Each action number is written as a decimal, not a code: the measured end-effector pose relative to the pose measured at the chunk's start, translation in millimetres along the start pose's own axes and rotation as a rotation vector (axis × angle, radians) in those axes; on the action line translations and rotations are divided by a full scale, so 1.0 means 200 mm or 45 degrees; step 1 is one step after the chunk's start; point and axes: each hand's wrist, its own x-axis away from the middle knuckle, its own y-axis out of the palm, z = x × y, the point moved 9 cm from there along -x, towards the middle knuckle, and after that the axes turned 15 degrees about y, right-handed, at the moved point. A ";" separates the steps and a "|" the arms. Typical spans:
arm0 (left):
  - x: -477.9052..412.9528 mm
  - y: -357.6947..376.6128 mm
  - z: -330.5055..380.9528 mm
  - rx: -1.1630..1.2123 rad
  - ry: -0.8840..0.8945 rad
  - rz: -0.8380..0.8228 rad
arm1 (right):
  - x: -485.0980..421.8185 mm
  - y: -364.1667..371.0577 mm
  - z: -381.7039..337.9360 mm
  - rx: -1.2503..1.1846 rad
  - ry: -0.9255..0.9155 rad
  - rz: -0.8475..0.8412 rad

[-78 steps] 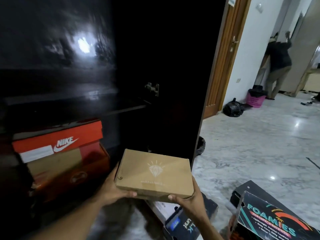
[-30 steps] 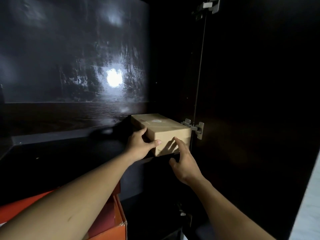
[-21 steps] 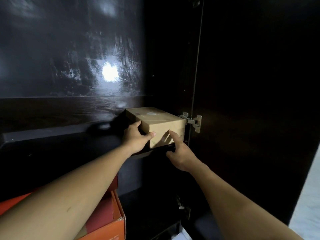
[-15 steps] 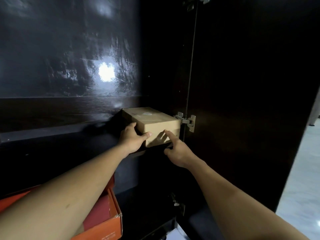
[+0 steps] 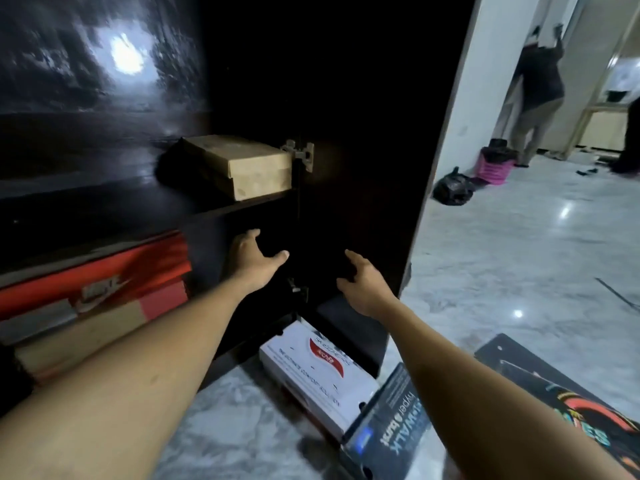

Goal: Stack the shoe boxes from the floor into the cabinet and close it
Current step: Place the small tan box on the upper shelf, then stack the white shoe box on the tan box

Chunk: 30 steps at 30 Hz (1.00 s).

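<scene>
From my head camera, the tan cardboard shoe box [image 5: 242, 166] now sits on the upper shelf [image 5: 104, 206] of the dark cabinet [image 5: 363, 116], pushed to the right end just beside the door hinge [image 5: 301, 154]. A moment ago both my hands were pressed against its front; now they have dropped below the shelf and let go. My left hand [image 5: 254, 261] hangs loose with fingers spread, holding nothing, and my right hand [image 5: 363, 284] is likewise slack and empty, well apart from the box.

So that box is placed, I judge, and I am turning back toward the floor. On the lower level to the left lies an orange Nike box [image 5: 93, 282] on top of another box. More remain outside: a white shoe box [image 5: 311, 368] on the marble floor [image 5: 519, 254] at the cabinet's foot, a dark Hyper Burst box [image 5: 388, 427] leaning just beside it, and a black Foamies box [image 5: 571, 403] further right. The cabinet door [image 5: 398, 168] stands open, so closing comes only after these go in. The white box looks nearest to my hands.
</scene>
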 end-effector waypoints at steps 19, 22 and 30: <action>0.48 1.08 -1.15 -0.123 -0.242 -0.768 | 0.16 0.84 1.33 0.412 0.555 0.072; 0.48 1.14 -1.25 -0.106 -0.295 -0.831 | 0.13 0.89 1.34 0.373 0.536 0.096; 0.73 0.91 -1.36 -0.136 -0.412 -0.536 | 0.00 0.97 1.28 0.447 0.394 -0.103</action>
